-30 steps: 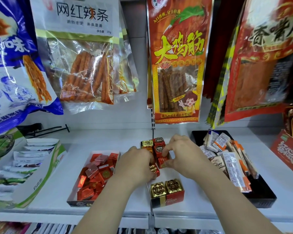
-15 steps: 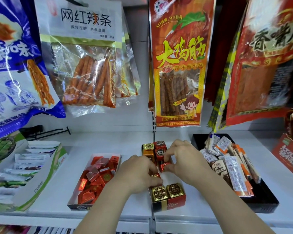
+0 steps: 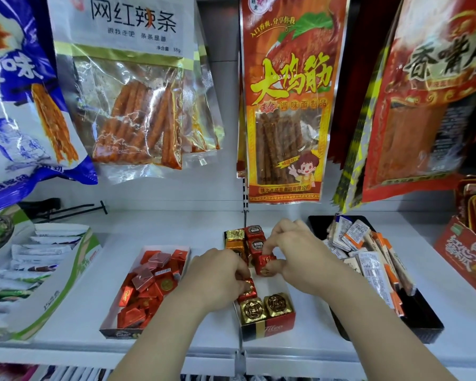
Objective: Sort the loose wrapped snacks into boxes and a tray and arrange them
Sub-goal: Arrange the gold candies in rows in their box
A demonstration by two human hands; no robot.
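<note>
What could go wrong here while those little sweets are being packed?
1. The right hand pinches the red cube by the fingertips only. The foil looks slick, so it may slip and land outside the middle box.
2. The left hand crowds the same box, so the two hands could knock the gold cubes askew.
3. The wrapped bars are heaped above the rim of the black tray. A forearm might spill them.

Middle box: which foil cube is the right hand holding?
The red cube, pinched in the right hand midway along the middle box. The two gold cubes at the front lie free.
</note>
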